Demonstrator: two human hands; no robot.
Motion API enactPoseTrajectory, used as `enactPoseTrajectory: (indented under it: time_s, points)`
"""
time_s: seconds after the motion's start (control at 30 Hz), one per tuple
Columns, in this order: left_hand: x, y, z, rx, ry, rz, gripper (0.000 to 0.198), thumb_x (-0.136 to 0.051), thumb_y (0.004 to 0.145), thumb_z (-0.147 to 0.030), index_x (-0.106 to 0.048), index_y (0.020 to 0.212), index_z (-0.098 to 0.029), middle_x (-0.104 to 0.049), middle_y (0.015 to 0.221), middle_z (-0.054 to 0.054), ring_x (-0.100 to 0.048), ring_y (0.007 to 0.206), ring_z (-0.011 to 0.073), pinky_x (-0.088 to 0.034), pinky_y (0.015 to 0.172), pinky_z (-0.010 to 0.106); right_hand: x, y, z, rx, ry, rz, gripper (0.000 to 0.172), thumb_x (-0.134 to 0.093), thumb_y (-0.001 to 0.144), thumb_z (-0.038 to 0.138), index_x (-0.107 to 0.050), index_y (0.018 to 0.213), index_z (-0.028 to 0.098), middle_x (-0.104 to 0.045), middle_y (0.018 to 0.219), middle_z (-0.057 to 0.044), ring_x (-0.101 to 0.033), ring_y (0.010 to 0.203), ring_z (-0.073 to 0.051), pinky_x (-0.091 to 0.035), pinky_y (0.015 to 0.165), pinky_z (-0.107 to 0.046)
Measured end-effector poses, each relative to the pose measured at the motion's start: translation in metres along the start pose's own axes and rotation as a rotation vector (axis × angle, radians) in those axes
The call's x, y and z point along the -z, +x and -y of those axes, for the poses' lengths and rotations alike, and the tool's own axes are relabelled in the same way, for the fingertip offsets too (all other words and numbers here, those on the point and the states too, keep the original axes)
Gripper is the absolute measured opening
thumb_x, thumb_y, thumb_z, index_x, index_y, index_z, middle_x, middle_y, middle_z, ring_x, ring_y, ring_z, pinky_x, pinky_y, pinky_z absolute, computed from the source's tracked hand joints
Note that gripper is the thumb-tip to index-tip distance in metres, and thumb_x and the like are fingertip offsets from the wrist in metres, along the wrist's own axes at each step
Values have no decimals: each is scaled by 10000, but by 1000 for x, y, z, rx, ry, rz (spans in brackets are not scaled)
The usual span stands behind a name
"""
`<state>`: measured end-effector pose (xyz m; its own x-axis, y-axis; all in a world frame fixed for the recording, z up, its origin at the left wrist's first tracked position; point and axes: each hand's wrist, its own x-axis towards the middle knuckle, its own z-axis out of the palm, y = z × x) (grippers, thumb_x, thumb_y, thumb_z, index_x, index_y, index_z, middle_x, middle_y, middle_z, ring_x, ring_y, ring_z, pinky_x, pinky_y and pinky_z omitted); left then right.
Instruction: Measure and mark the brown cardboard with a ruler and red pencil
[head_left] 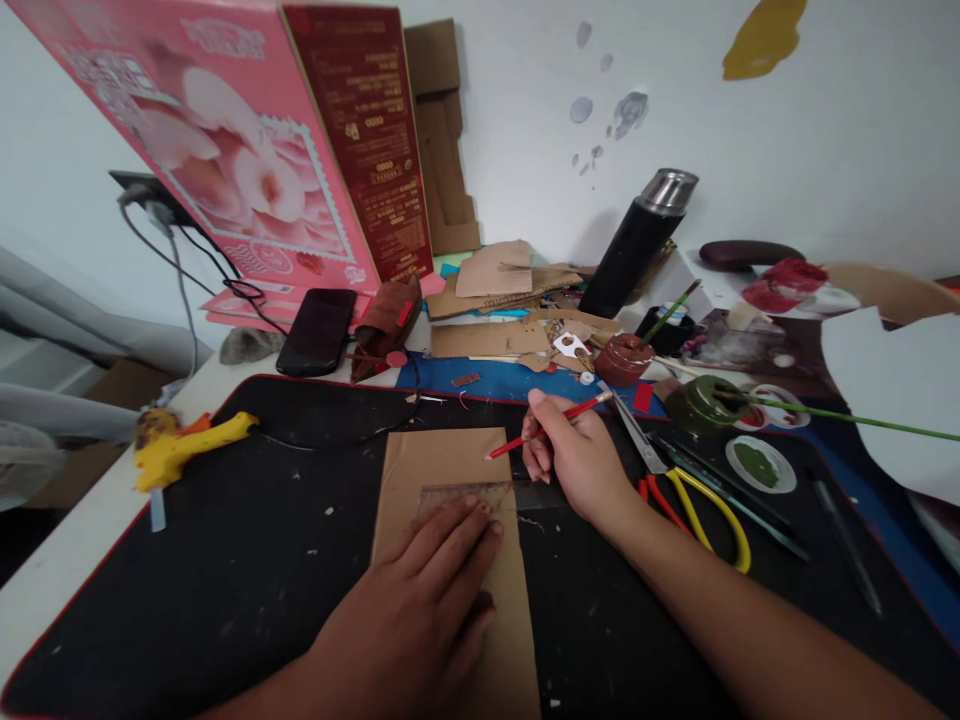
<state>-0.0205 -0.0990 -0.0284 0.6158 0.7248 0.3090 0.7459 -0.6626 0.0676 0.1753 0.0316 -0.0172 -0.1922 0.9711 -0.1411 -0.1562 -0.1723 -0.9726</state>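
A strip of brown cardboard (442, 455) lies lengthwise on the black mat in front of me. Across it rests a clear ruler (536, 496), whose right end sticks out past the cardboard's edge. My left hand (427, 590) is laid flat with fingers stretched over the ruler and cardboard, hiding part of both. Between the fingers of my right hand (574, 455) is a red pencil (517, 443). Its tip points left, over the cardboard above the ruler, and whether it touches the surface I cannot tell.
Scissors (694, 505) with red and yellow handles lie right of my right hand. A yellow glue gun (184, 450) is at the left. Behind stand a phone (316, 330), cardboard scraps (487, 335), a black thermos (637, 245), paint jars (624, 360) and a tall pink box (225, 150).
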Motion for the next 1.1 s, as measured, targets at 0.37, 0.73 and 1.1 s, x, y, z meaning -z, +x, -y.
enactPoseTrajectory:
  time_s: [0.37, 0.73, 1.1]
  points:
    - [0, 0, 1, -10, -15, 16, 482, -528, 1034, -251, -584, 1496, -129, -676, 1482, 103, -586, 1399, 284, -531, 1133, 424, 1, -1, -1, -7, -19, 10, 521, -734, 913, 656, -614, 667, 212, -446, 391, 85, -479, 328, -101, -364, 368, -196]
    - [-1, 0, 0, 13, -21, 14, 459, -506, 1043, -251, -593, 1482, -149, -678, 1489, 88, -598, 1398, 282, -547, 1128, 443, 0, -1, 0, -2, -25, 24, 535, -743, 895, 676, -616, 665, 211, -465, 394, 77, -480, 336, -100, -368, 373, -198]
    - [0, 0, 0, 14, -19, -42, 404, -477, 1084, -252, -647, 1438, -156, -696, 1472, 65, -577, 1423, 259, -516, 1144, 405, 1, -1, -1, 4, -76, 40, 501, -687, 946, 644, -620, 679, 226, -460, 396, 79, -485, 344, -110, -384, 379, -220]
